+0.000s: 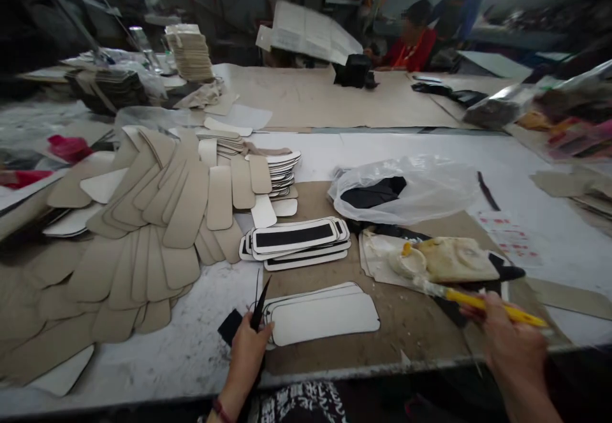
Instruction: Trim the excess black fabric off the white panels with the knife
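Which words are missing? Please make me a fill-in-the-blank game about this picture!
1. The right hand holds a brush with a ____ handle.
2. The top striped piece has a ____ stripe.
3. The left hand is at the ____ end of the plain white pieces in front of the person.
4. The white bag is made of thin, see-through ____.

Missing words: yellow; black; left; plastic.

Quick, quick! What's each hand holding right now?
Left hand: closed on a thin black pointed thing; can't tell exactly what.
Right hand: closed around a yellow-handled brush.
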Motion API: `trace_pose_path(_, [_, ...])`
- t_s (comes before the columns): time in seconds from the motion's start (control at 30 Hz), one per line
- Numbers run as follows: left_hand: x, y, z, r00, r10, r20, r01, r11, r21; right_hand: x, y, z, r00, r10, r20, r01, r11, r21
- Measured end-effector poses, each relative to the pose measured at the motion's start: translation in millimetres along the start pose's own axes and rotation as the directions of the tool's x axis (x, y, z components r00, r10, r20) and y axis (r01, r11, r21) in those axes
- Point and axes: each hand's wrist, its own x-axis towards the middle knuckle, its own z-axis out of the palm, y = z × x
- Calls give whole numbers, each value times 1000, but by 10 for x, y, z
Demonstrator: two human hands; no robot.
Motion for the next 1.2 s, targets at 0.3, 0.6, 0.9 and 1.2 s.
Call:
trace_pose_path(0.3, [65, -112, -24, 994, 75, 77, -72, 997, -40, -1972, -290, 793, 767, 199, 610, -269, 963, 23])
trace_pose_path(0.6, [100, -139, -47, 986, 133, 99, -129, 991, -44, -2383, -102, 1065, 750, 158, 643, -137, 987, -83])
trace_pose_path(0.9, [108, -145, 5, 988, 113, 104, -111, 994, -23, -2140, -96, 791, 855, -140, 500, 276, 938, -209])
trace_pose_path(1.2, [75, -122, -11, 988, 89, 125, -88, 996, -11, -1702, -90, 553, 728, -547, 413, 674, 680, -288])
